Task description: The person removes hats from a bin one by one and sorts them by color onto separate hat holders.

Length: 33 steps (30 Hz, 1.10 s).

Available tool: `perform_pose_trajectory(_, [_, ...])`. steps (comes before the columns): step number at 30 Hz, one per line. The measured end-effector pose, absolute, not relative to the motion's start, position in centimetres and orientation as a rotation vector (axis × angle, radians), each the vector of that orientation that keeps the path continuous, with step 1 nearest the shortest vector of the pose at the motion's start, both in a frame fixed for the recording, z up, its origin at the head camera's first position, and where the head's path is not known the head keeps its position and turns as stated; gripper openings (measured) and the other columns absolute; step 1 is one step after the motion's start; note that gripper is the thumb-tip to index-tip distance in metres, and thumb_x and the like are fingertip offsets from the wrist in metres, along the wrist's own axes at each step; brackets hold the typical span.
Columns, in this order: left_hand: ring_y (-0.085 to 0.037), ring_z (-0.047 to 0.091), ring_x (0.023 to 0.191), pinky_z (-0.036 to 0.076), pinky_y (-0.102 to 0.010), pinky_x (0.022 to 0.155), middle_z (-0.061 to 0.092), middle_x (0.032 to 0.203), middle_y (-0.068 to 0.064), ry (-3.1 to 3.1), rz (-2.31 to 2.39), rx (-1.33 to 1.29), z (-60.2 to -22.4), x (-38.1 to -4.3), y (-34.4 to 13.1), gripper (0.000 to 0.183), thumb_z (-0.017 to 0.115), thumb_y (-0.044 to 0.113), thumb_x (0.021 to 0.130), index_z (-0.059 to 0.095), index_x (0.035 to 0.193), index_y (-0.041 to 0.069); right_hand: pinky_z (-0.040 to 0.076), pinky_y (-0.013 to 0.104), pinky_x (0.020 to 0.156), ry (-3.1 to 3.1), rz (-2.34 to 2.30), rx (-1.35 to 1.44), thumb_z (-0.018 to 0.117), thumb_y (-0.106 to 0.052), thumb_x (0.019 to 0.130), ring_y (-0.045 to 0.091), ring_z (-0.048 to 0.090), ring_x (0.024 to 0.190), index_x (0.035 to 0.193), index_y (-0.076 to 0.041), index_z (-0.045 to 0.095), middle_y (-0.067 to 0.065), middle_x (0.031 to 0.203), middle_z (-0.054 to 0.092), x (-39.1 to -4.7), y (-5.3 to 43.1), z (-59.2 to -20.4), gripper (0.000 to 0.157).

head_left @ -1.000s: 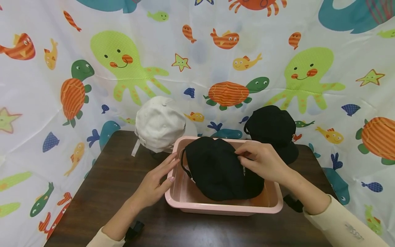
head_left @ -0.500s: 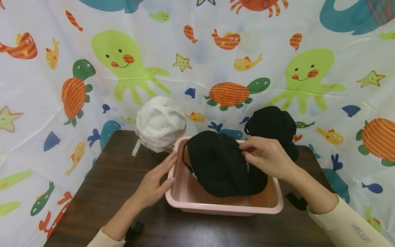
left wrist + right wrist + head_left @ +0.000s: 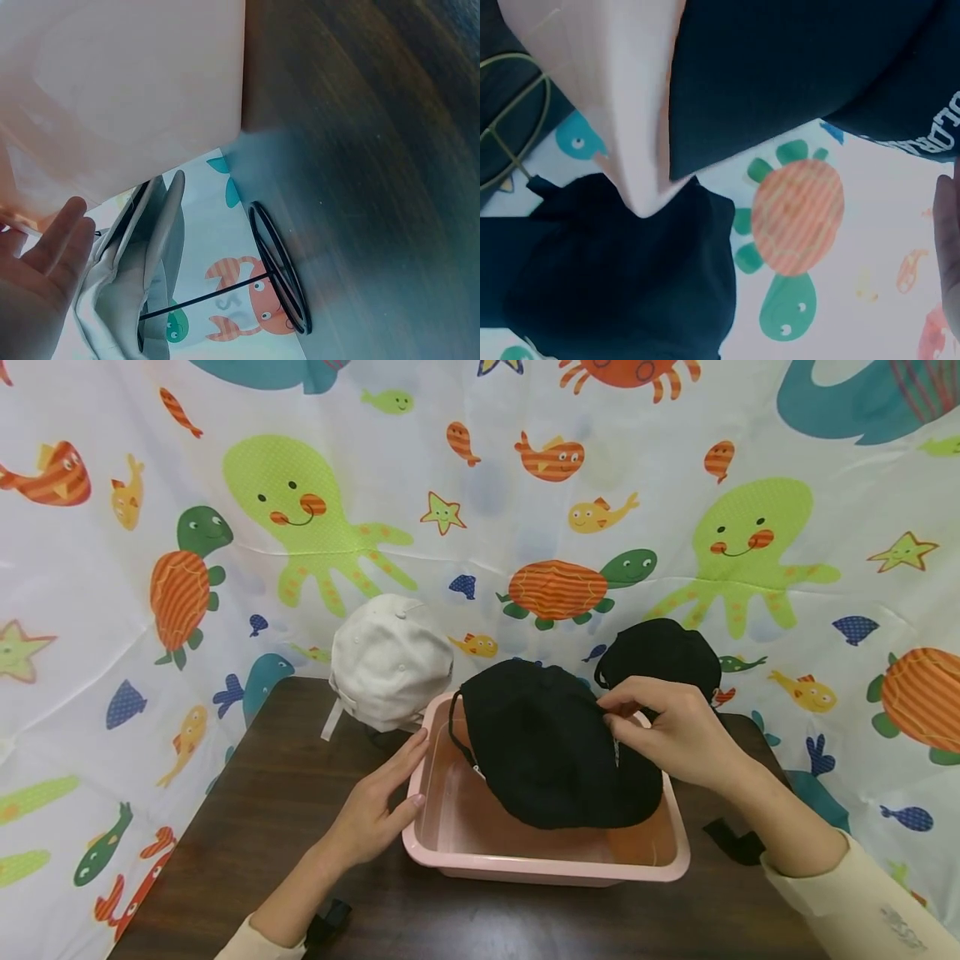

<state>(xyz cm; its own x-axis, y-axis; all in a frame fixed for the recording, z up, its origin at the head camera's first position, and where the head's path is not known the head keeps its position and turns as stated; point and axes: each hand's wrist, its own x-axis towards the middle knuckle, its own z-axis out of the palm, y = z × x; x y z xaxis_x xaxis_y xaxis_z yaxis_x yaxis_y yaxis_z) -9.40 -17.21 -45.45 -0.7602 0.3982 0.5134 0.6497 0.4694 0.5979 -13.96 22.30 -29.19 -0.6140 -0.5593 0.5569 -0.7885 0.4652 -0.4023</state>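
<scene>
A black baseball cap (image 3: pixel 543 747) is raised over the pink plastic basin (image 3: pixel 525 866), its lower part at or just inside the rim. The thumb and fingers of my right hand (image 3: pixel 678 731) pinch the cap's front near the brim. Straight fingers of my left hand (image 3: pixel 375 806) rest against the basin's left rim. The left wrist view shows that hand (image 3: pixel 37 281) touching the basin wall (image 3: pixel 142 90). White lettering marks the cap (image 3: pixel 802 67) in the right wrist view, where only a sliver of my right hand (image 3: pixel 950 247) appears.
Behind the basin's left corner a white cap (image 3: pixel 390 660) sits on a black wire stand (image 3: pixel 281 270). Another black cap (image 3: pixel 660 652) is at the back right, on a wire stand (image 3: pixel 517 127). The dark wooden table (image 3: pixel 247 793) meets a sea-animal curtain (image 3: pixel 480 510).
My right hand has raised the black cap a little and moved it to the right. The left hand stays against the basin rim.
</scene>
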Motion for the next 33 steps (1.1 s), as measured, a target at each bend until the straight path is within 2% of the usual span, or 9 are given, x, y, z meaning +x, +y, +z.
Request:
perform_pose_trajectory(10, [-0.022,0.036,0.153,0.024,-0.020,0.122,0.037,0.167,-0.010,-2.414,-1.190,-0.892,-45.7,-9.3,-17.2,0.067,0.068,0.011,0.094,0.046,0.157,0.001,0.051,0.013,0.071,-2.318,0.884,1.108,0.078,0.020,0.076,0.003,0.063,0.079,0.098,-0.008,0.078,-0.002,0.093,0.074,-14.3,23.7,-27.6,0.035])
perform_pose_trajectory(19, [-0.022,0.036,0.153,0.025,-0.021,0.122,0.037,0.167,-0.010,-2.413,-1.209,-0.884,-45.7,-9.4,-17.3,0.067,0.068,0.010,0.094,0.046,0.157,0.002,0.050,0.010,0.076,-2.215,0.905,1.068,0.073,0.025,0.073,0.000,0.062,0.079,0.095,0.000,0.078,0.006,0.090,0.074,-15.0,25.6,-26.3,0.034])
perform_pose_trajectory(26, [-0.023,0.036,0.153,0.025,-0.021,0.122,0.036,0.168,-0.009,-2.420,-1.227,-0.884,-45.8,-9.4,-17.1,0.067,0.068,0.010,0.095,0.045,0.157,0.001,0.049,0.008,0.078,-2.203,0.878,0.946,0.069,0.026,0.075,-0.007,0.061,0.082,0.095,0.005,0.078,-0.003,0.092,0.073,-15.2,27.4,-25.4,0.030])
perform_pose_trajectory(33, [-0.022,0.036,0.153,0.025,-0.021,0.122,0.036,0.168,-0.010,-2.411,-1.255,-0.871,-45.9,-9.5,-17.1,0.066,0.067,0.008,0.096,0.045,0.157,0.001,0.047,0.005,0.078,-2.239,0.786,0.873,0.070,0.025,0.078,-0.009,0.060,0.084,0.097,0.006,0.077,-0.001,0.093,0.074,-15.1,28.5,-24.4,0.028])
